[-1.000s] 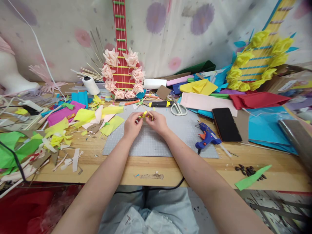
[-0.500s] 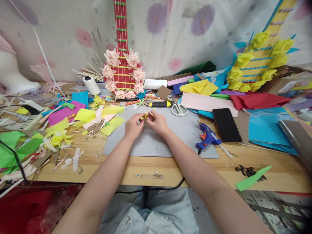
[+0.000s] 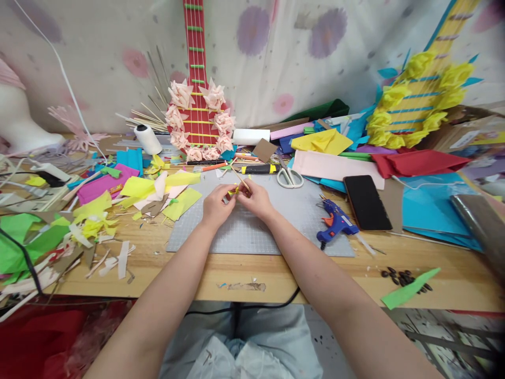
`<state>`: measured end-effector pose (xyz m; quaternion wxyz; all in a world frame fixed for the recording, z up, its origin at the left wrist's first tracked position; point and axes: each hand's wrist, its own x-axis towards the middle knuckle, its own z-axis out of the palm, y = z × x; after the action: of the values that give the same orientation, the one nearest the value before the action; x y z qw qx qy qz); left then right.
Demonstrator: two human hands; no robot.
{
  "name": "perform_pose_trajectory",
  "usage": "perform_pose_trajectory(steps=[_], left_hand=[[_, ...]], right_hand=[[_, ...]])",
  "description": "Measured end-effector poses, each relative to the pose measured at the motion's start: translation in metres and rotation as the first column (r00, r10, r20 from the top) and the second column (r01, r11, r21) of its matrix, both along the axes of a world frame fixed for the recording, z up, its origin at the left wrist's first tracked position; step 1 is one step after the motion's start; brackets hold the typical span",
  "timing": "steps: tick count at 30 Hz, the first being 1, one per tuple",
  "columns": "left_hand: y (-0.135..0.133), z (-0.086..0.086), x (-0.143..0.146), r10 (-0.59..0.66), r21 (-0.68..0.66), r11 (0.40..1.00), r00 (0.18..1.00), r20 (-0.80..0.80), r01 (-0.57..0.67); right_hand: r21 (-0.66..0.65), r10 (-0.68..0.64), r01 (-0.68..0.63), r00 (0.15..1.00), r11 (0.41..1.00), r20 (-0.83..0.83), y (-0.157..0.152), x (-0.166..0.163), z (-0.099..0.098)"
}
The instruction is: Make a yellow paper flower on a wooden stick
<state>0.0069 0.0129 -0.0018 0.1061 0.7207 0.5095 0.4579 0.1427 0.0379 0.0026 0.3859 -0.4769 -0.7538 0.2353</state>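
Over the grey cutting mat, my two hands meet close together. The fingers of my left hand pinch a small piece of yellow paper. My right hand is closed on a thin wooden stick, which slants up and to the left beside the paper. Whether the stick touches the paper is hidden by my fingers. Just beyond my hands lie a yellow-and-black utility knife and white-handled scissors. A blue glue gun rests on the mat's right side.
Paper scraps cover the left of the wooden table. Right of the mat lie a black phone, blue sheets and dark seed-like pieces. A red paper guitar and a yellow one stand behind.
My fingers have shifted very slightly around the yellow paper. Both hands stay in the same place, and nothing else has visibly moved.
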Motion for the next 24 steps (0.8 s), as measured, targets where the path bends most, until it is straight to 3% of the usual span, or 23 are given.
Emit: perform_pose_trajectory(steps=[24], left_hand=[[0.0013, -0.0034, -0.0004, 0.005, 0.034, 0.999, 1.0, -0.003, -0.005]], right_hand=[[-0.023, 0.026, -0.027, 0.999, 0.999, -0.038, -0.0007, 0.0012, 0.0003]])
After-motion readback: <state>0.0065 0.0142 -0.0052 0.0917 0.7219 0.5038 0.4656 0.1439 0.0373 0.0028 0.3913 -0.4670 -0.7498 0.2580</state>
